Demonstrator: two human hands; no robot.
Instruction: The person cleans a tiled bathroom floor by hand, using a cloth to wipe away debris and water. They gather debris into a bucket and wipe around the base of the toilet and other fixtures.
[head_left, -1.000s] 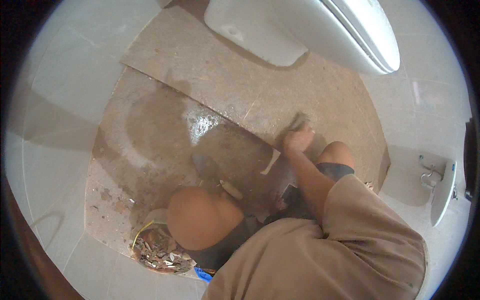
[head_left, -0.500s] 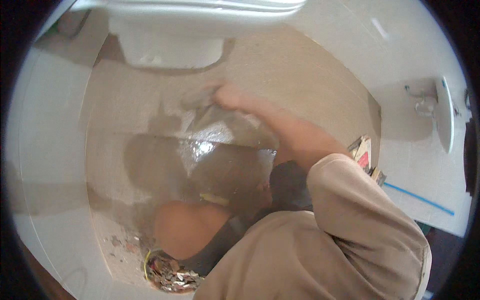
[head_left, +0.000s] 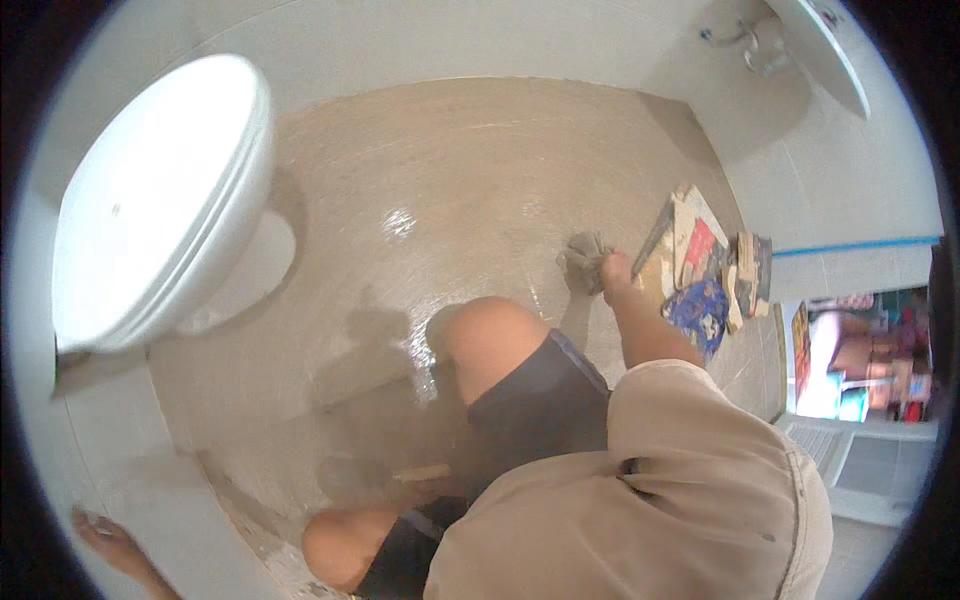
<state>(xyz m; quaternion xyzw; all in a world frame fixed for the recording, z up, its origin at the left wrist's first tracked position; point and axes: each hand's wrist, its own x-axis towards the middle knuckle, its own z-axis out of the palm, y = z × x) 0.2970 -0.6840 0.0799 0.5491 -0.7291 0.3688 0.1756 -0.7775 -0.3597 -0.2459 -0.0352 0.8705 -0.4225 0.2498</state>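
Head view: one right hand (head_left: 614,274), fingers closed round a bunched grey cloth (head_left: 583,258); cloth at the right of the wet, brown-smeared floor (head_left: 450,150), contact with it not certain; one left hand (head_left: 103,537), far lower left, before the pale tiled wall (head_left: 110,440), its grip too unclear to tell; one white toilet (head_left: 160,190), left; stained flat boards (head_left: 690,235) and a blue patterned bundle (head_left: 699,312), just right of the cloth; one blue rod (head_left: 860,245), beyond the boards.
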